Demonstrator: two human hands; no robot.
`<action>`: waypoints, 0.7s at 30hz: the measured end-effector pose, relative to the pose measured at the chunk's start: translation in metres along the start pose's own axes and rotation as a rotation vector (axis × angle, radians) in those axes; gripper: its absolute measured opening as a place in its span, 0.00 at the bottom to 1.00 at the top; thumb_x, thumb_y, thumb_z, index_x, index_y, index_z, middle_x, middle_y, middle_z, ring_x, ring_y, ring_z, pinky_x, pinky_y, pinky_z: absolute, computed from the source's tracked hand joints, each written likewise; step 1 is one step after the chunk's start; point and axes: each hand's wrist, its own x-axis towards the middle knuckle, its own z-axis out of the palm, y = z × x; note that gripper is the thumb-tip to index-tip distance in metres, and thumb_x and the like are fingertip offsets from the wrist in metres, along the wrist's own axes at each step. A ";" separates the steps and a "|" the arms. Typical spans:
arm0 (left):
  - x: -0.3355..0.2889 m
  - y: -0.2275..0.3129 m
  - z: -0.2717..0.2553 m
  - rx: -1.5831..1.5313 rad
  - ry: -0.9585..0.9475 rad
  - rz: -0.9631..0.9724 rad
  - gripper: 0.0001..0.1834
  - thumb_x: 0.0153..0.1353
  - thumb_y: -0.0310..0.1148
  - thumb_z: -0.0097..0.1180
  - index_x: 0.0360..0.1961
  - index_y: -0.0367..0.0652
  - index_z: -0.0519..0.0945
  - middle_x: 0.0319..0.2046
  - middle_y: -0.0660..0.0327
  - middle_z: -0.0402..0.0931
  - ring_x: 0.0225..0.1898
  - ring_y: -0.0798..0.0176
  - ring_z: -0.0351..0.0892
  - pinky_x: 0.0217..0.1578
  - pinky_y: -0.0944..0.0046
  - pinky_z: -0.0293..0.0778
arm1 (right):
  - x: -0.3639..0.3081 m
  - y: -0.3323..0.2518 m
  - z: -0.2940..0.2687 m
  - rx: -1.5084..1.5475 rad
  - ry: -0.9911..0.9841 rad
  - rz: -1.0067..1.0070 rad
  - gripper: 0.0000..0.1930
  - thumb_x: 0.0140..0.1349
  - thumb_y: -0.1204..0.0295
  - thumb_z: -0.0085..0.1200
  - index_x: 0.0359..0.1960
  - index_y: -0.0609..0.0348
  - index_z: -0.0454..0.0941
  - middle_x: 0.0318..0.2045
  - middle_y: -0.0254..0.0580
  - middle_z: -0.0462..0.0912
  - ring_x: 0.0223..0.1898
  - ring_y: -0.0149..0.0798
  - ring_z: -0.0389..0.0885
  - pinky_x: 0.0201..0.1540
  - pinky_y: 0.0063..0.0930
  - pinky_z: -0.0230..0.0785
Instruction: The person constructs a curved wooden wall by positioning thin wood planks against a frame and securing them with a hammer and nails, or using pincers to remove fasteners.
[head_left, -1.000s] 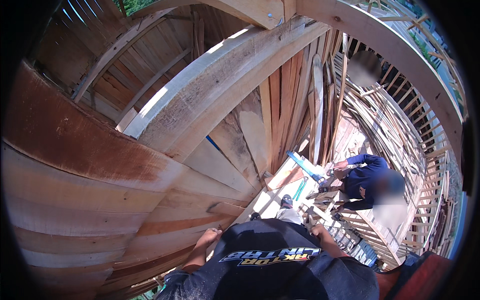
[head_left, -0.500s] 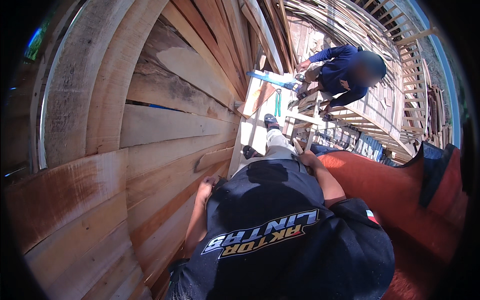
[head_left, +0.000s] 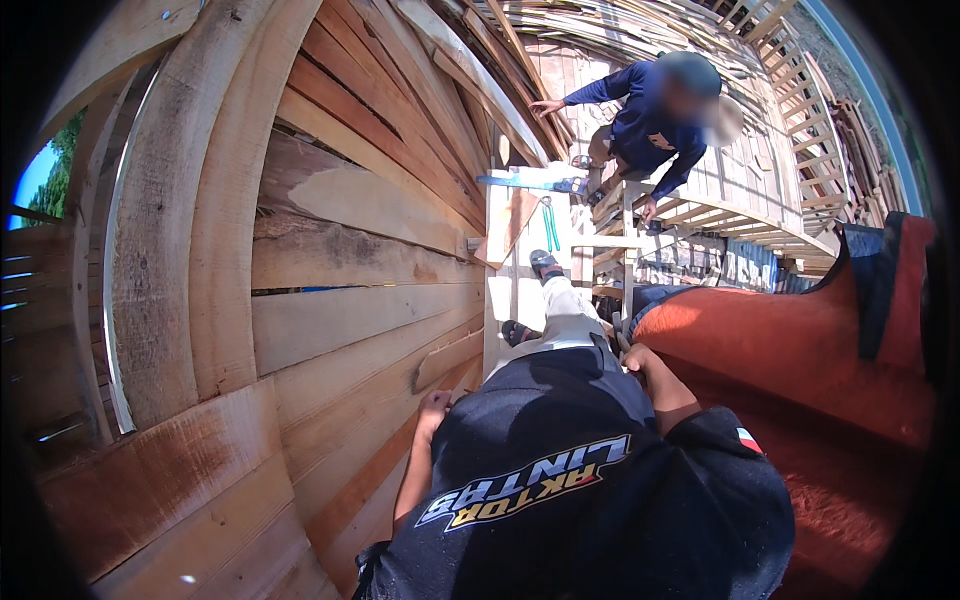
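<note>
My left hand (head_left: 434,408) is beside the plank wall (head_left: 360,320), its fingers curled together at my left hip. Anything inside them is too small to make out. My right hand (head_left: 640,359) is closed by my right thigh, close to a pale wooden end (head_left: 618,340). My body hides part of its grip, so I cannot tell what it holds. Ahead of my feet, green-handled pincers (head_left: 551,224) lie on a pale platform (head_left: 497,300). Next to them is a triangular brown board (head_left: 510,225). Beyond lies a blue handsaw (head_left: 530,182).
A co-worker in a dark blue shirt (head_left: 640,130) is ahead, beside a wooden frame (head_left: 627,250). Long boards (head_left: 490,75) lean against the wall's far end. A large orange-red sheet (head_left: 760,340) rises at my right. Slatted railings (head_left: 800,120) stand farther off.
The co-worker's arm has moved from near the saw out toward the leaning boards. My view has shifted slightly. Both my hands stay closed in about the same places by my body.
</note>
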 end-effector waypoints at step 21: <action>-0.012 0.043 -0.045 0.225 -0.015 0.246 0.19 0.61 0.43 0.56 0.36 0.35 0.81 0.28 0.59 0.80 0.31 0.68 0.76 0.33 0.63 0.72 | 0.034 -0.082 -0.039 0.042 0.190 -0.115 0.19 0.55 0.66 0.49 0.45 0.65 0.79 0.49 0.62 0.77 0.52 0.55 0.76 0.52 0.41 0.71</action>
